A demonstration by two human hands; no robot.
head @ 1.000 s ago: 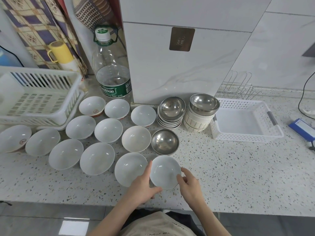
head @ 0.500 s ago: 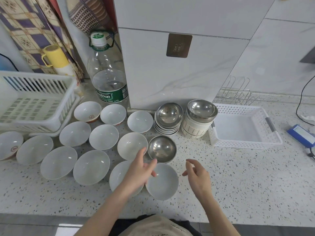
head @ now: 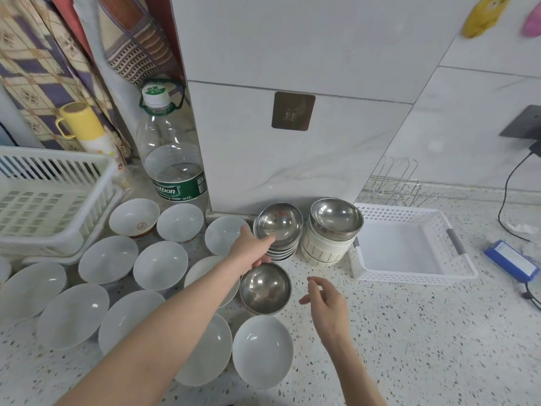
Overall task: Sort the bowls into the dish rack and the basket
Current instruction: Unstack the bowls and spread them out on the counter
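Several white bowls (head: 160, 264) cover the left and front of the counter; one white bowl (head: 262, 350) lies nearest me. A single steel bowl (head: 265, 288) sits in the middle. Behind it is a stack of steel bowls (head: 279, 224), and beside that a stack of ribbed white bowls (head: 322, 250) topped by another steel bowl (head: 336, 219). My left hand (head: 248, 249) reaches over the single steel bowl and pinches the near rim of the top bowl in the steel stack. Over the bare counter, my right hand (head: 325, 303) hovers with relaxed fingers, holding nothing. The white dish rack (head: 93, 221) stands at the left, the white basket (head: 415, 278) at the right.
A large water bottle (head: 175, 171) and a yellow cup (head: 82, 121) stand at the back left by the wall. A wire rack (head: 395, 186) sits behind the basket. A blue box (head: 510, 260) and a black cable (head: 503, 206) lie at the far right.
Both hands let go of the front white bowl, which now rests on the counter. My left hand moved forward to the steel stack; my right hand lifted and drifted right.
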